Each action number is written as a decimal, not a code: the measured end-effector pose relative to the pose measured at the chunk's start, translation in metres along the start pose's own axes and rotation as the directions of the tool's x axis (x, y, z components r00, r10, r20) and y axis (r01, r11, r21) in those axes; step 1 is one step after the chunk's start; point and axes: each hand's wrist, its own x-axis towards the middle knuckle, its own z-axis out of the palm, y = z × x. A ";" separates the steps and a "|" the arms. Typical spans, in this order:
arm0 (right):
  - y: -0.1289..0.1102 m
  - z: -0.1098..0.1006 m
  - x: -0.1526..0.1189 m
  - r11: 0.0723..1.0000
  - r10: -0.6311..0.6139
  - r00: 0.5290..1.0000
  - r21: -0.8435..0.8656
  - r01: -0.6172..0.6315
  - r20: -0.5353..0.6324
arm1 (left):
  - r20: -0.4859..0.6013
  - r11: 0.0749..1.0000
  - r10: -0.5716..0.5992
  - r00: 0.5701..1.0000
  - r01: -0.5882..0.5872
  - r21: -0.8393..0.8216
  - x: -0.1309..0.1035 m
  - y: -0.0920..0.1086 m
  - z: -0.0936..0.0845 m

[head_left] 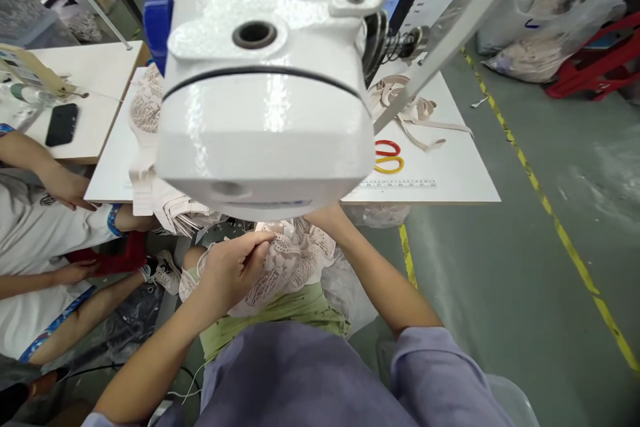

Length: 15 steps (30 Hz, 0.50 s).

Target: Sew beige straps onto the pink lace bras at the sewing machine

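Note:
A big white sewing machine head [265, 127] fills the upper middle of the view and hides part of the work below it. Under its front end, a bunch of pale pink lace fabric [293, 260] lies over the lap. My left hand [235, 270] pinches the left edge of this lace between thumb and fingers. At the far right side of the lace is my right hand [325, 217]; its fingers are hidden beneath the machine head, so their grip does not show. More beige lace pieces [145, 104] and a stack of folded beige fabric [175, 204] lie left of the machine.
Scissors [389, 157] with red and yellow handles and beige straps [415, 110] lie on the white table [450, 177]. A thin pale post [455, 40] rises right of the machine. Two people sit at left, near a black phone [63, 124]. Plastic bags [540, 34] stand on the floor.

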 end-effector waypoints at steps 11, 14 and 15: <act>0.006 0.003 -0.001 1.000 -0.005 1.000 0.011 0.005 0.004 | -0.072 1.000 0.008 0.997 -0.007 0.011 -0.002 -0.004 0.003; 0.009 0.004 -0.001 0.999 -0.033 0.999 -0.025 0.032 -0.019 | -0.074 1.000 0.014 0.997 -0.014 0.003 0.001 -0.003 0.005; 0.010 0.004 -0.002 0.998 -0.045 0.998 -0.042 0.044 -0.031 | -0.075 1.000 0.017 0.997 -0.017 0.001 0.001 -0.003 0.005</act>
